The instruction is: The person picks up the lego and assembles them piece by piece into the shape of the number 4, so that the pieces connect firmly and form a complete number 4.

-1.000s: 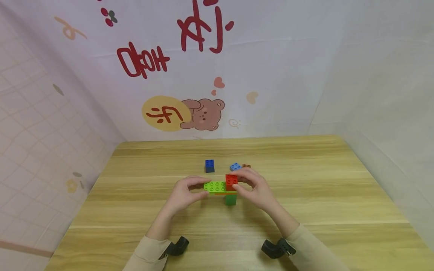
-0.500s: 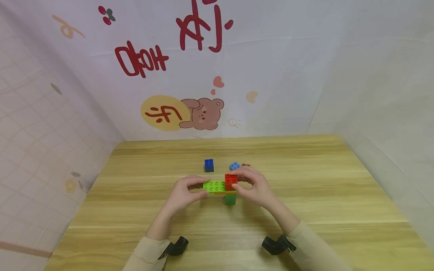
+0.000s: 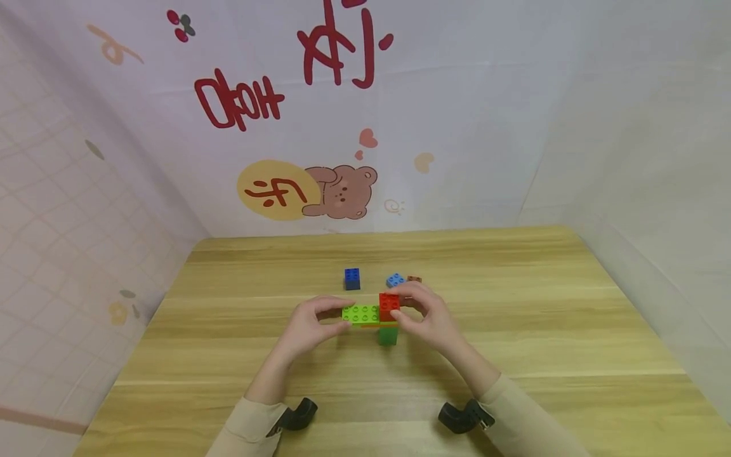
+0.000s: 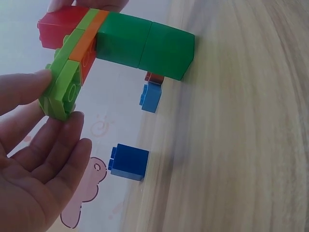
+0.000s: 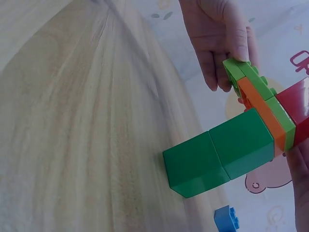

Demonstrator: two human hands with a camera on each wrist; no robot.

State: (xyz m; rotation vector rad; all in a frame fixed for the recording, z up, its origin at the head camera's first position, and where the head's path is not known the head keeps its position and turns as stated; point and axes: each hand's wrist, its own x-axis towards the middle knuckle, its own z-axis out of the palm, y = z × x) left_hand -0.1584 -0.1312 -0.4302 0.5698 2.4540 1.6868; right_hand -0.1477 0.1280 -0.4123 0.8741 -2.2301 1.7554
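A stack of toy building bricks stands on the table: two dark green bricks one above the other, then a thin orange plate, then a lime green layer that juts out to the left. On the right end of that layer sits a red brick. My left hand pinches the free left end of the lime layer between thumb and fingers. With thumb and fingers, my right hand grips the red brick from its right side. In the left wrist view, the right fingers are mostly hidden behind the red brick.
Behind the stack lie a dark blue brick, a light blue brick and a brown brick partly covered by the right hand. A printed cloth hangs past the far edge of the wooden table.
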